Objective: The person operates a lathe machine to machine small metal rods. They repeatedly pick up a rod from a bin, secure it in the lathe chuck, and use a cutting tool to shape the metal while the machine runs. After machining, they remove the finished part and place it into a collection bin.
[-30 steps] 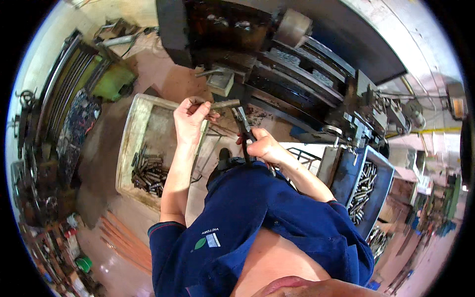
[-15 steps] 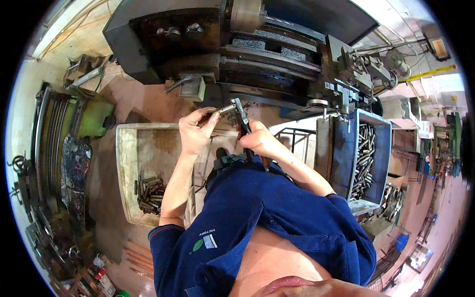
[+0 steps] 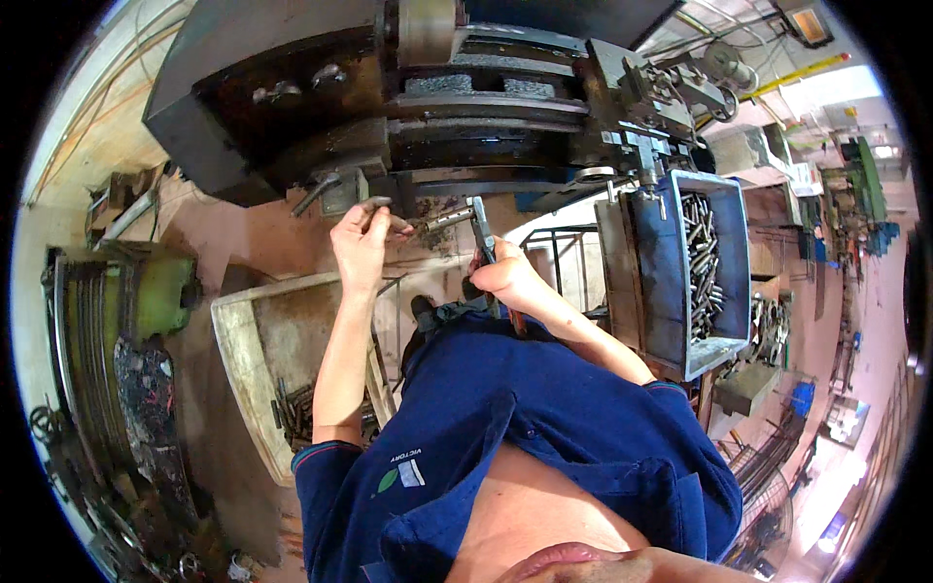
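Note:
My right hand (image 3: 501, 272) is closed round a pliers-like tool (image 3: 485, 233) with a metal head and dark and red handles. A slim silvery cylindrical part (image 3: 449, 218) reaches leftward from the tool's head. At the part's left end are the dirty fingertips of my left hand (image 3: 362, 251), bent and closed around that end. The exact grip there is partly hidden by the fingers. Both hands are raised in front of my body, above the floor and before the lathe (image 3: 486, 126).
A blue bin (image 3: 645, 243) full of metal cylindrical parts stands on the right. On the left, a pale bin (image 3: 238, 340) has similar parts in its lower end. A green machine (image 3: 151, 291) stands far left. A small metal block (image 3: 342, 194) is near the lathe base.
My left hand has shifted leftward along the part, showing more of its length. The tool has moved slightly right. The view has turned a little, moving the lathe and bins in the picture.

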The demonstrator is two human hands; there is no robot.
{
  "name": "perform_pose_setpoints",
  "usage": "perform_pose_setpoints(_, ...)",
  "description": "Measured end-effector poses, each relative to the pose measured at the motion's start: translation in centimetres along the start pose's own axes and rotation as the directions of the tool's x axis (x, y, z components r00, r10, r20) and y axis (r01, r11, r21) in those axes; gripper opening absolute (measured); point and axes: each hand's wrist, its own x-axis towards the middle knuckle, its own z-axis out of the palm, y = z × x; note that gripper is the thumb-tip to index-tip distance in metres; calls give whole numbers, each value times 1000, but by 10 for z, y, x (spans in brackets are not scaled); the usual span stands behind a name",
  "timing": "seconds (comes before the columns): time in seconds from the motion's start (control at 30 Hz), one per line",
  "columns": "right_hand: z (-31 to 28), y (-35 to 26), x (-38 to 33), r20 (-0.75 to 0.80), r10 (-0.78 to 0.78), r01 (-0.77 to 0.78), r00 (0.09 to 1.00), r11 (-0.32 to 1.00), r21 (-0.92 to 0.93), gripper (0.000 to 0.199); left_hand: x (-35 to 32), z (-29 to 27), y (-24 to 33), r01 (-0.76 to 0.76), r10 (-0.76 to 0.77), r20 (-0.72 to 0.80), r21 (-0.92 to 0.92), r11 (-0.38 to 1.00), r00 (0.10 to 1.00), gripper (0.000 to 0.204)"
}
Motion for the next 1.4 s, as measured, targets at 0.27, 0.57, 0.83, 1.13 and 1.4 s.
perform_pose_setpoints(0.27, -37, -10, 33, -238, -51, 111, 970, 963, 247, 19, -12, 47, -49, 195, -202, 439, 61, 979, 875, 46)
perform_pose_setpoints(0.57, -108, -13, 120, -340, -63, 172, 938, 938, 301, 18, 46, 151, -61, 159, -177, 696, 91, 983, 696, 53)
perform_pose_setpoints(0.83, -174, -8, 192, -333, -61, 199, 941, 895, 399, 10, 103, 226, -62, 258, -208, 544, -15, 966, 813, 59)
perform_pose_setpoints(1.13, -201, -28, 203, -268, -33, 155, 963, 880, 449, 32, 149, 246, -68, 389, -288, 574, -59, 919, 766, 78)
perform_pose_setpoints(1.4, -193, -40, 213, -291, -33, 147, 956, 914, 377, 31, 154, 237, -53, 403, -241, 616, -138, 905, 750, 82)
